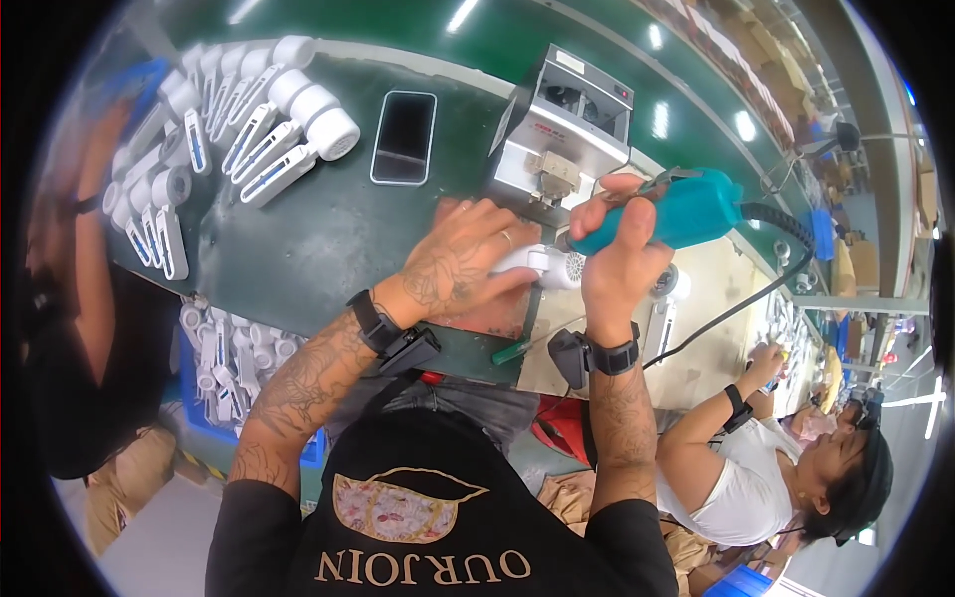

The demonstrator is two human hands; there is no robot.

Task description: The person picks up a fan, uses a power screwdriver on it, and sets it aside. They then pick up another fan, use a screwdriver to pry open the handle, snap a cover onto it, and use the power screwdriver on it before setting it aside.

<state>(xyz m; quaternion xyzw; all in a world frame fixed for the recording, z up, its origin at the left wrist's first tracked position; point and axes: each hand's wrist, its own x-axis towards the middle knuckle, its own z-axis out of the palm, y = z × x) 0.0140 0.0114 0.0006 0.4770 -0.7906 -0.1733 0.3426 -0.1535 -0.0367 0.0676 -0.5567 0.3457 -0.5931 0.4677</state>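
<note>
My left hand [460,257] is closed around a white handheld fan [527,261], which lies on its side over a reddish-brown pad [512,316]. The fan's round grilled head points right, toward my other hand. In my right hand [629,264] is a teal electric screwdriver [686,209], fingers wrapped round its body. Its front end is close beside the fan's head; whether they touch, I cannot tell. Another white fan [662,323] lies on the pale board just right of my right wrist.
Several white fans [284,149] stand in rows at the left, near a phone [403,137]. A grey metal machine [567,119] stands behind my hands. A black cord [771,294] loops at the right. A green-handled tool [511,351] lies nearby. Blue crate [194,398] holds parts. Co-workers sit both sides.
</note>
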